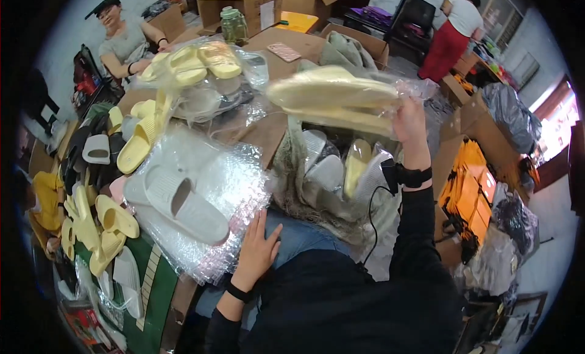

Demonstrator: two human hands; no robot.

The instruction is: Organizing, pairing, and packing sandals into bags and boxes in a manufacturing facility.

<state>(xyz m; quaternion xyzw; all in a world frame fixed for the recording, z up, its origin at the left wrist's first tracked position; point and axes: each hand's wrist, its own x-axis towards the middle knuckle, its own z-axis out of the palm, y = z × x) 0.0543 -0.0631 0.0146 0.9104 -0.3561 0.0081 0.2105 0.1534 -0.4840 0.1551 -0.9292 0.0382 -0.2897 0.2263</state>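
Note:
My right hand point(409, 121) is raised and closed on one end of a clear bag with pale yellow slippers point(332, 98) in it. The bag is blurred by motion, above an open sack point(292, 177) that holds grey and yellow slippers. My left hand point(259, 247) lies with fingers stretched out at the near edge of a stack of clear plastic bags point(237, 171). On that stack rest grey slippers point(183, 201), apart from my fingers. Further off, bagged yellow slippers point(201, 61) are piled on the table.
Loose yellow slippers point(116, 220) crowd the left side, on a green mat point(155, 299). A lidded jar point(233, 25) and a cardboard box point(244, 7) stand at the back. To the right is a carton of orange packages point(469, 189). One person point(125, 46) sits across the table; another point(454, 34) stands behind.

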